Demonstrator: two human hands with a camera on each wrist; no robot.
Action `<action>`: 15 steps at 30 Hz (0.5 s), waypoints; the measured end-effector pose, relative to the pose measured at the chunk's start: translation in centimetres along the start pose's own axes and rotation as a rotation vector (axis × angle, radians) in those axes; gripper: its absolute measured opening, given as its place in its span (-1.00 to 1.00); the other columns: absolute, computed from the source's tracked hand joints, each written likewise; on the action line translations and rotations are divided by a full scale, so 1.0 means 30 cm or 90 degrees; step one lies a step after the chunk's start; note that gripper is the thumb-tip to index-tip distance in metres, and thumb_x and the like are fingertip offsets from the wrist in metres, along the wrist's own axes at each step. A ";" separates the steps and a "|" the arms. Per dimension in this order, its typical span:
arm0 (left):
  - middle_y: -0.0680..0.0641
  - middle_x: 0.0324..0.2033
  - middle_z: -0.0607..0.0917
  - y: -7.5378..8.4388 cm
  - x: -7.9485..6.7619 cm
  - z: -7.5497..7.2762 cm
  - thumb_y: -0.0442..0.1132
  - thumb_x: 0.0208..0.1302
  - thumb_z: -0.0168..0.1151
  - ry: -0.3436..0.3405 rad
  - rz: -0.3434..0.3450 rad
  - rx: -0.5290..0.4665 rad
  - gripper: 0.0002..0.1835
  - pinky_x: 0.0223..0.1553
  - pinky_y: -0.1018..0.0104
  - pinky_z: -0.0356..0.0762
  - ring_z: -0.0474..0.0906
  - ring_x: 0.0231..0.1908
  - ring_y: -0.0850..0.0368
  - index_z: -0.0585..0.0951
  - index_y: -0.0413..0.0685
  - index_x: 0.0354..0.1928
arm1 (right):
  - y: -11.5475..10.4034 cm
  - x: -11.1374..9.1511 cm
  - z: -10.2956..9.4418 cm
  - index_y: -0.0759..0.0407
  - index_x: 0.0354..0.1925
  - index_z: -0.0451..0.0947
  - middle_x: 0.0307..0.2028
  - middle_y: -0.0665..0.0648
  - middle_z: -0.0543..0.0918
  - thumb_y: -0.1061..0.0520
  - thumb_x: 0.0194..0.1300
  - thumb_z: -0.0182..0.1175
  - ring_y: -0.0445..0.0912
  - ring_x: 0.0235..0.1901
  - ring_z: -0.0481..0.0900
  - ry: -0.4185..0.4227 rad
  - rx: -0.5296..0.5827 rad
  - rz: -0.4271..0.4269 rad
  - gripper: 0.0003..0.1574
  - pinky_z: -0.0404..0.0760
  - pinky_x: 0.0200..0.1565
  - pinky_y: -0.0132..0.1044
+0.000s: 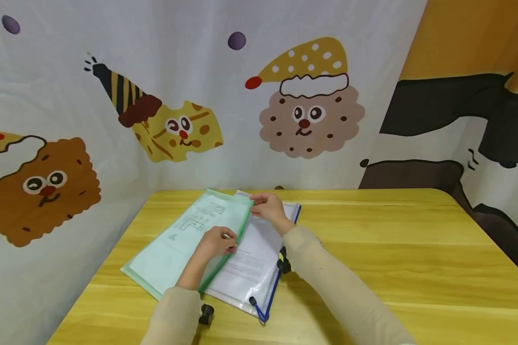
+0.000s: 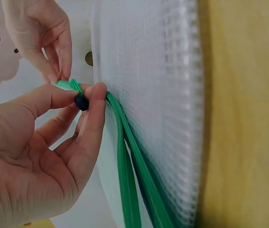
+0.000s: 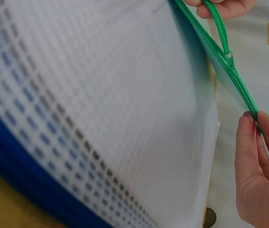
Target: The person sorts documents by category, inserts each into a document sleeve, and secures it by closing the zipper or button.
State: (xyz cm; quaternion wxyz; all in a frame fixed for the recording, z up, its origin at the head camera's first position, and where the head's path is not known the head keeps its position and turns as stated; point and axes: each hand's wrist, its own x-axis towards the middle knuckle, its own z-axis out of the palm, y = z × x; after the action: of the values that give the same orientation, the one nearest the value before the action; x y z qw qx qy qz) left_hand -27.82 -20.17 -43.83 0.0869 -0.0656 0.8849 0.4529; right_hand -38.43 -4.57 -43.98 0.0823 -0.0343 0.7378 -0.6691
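Note:
A green zip folder [image 1: 166,256], with a printed sheet showing through it, lies slanted over a clear zip folder [image 1: 248,270] edged in blue. My left hand [image 1: 216,242] pinches the green zipper pull's cord near its dark tip [image 2: 81,102]. At the far corner, the fingers and thumb of my right hand [image 1: 268,209] grip the end of the green zipper [image 3: 243,90]. In the right wrist view the slider [image 3: 229,61] sits a little way from that end. On the left hand's side of it, the green zipper edges [image 2: 127,185] stand apart.
A blue pull cord [image 1: 259,311] hangs at the lower folder's near corner. Both folders rest on a yellow wood-grain table [image 1: 393,249]. Behind it hangs a white curtain [image 1: 190,62] with cartoon biscuits. Dark straps [image 1: 283,261] sit at the wrists.

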 end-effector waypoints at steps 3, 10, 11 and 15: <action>-0.14 -0.47 0.72 -0.001 -0.002 -0.006 -0.37 0.22 0.20 -0.002 -0.013 -0.025 -0.87 -0.38 0.30 0.67 0.67 -0.44 0.09 0.65 -0.28 -0.23 | 0.000 -0.002 -0.003 0.29 -0.10 0.63 -0.27 0.22 0.63 0.46 0.04 0.30 -0.13 -0.45 0.61 0.001 -0.002 0.001 -0.61 0.70 -0.20 -0.19; -0.19 -0.45 0.71 -0.016 -0.005 -0.024 -0.41 0.17 0.26 -0.017 -0.030 -0.088 -0.87 -0.36 0.30 0.67 0.68 -0.42 0.07 0.66 -0.31 -0.23 | 0.013 0.007 -0.010 0.29 -0.10 0.63 -0.27 0.20 0.63 0.45 0.05 0.30 -0.12 -0.43 0.63 0.011 0.001 0.001 -0.62 0.70 -0.27 -0.27; -0.18 -0.44 0.71 -0.018 -0.006 -0.026 -0.40 0.17 0.27 -0.019 -0.031 -0.092 -0.86 -0.36 0.31 0.67 0.68 -0.41 0.07 0.66 -0.31 -0.23 | 0.014 0.008 -0.012 0.29 -0.10 0.63 -0.27 0.19 0.63 0.45 0.05 0.30 -0.12 -0.43 0.63 0.013 0.003 0.002 -0.62 0.70 -0.28 -0.28; -0.13 -0.44 0.72 -0.029 -0.013 -0.037 -0.38 0.19 0.26 -0.030 -0.039 -0.102 -0.85 -0.35 0.31 0.67 0.68 -0.41 0.11 0.66 -0.31 -0.21 | 0.015 0.009 -0.015 0.28 -0.12 0.65 -0.27 0.19 0.63 0.45 0.04 0.31 -0.12 -0.42 0.63 0.018 0.007 0.005 -0.63 0.70 -0.30 -0.31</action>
State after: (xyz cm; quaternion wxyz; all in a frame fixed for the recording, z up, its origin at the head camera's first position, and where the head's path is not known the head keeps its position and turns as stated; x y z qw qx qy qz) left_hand -27.38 -21.57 -43.78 0.1156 -0.0888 0.8412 0.5207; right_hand -38.76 -4.11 -44.41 0.0747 -0.0219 0.7355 -0.6730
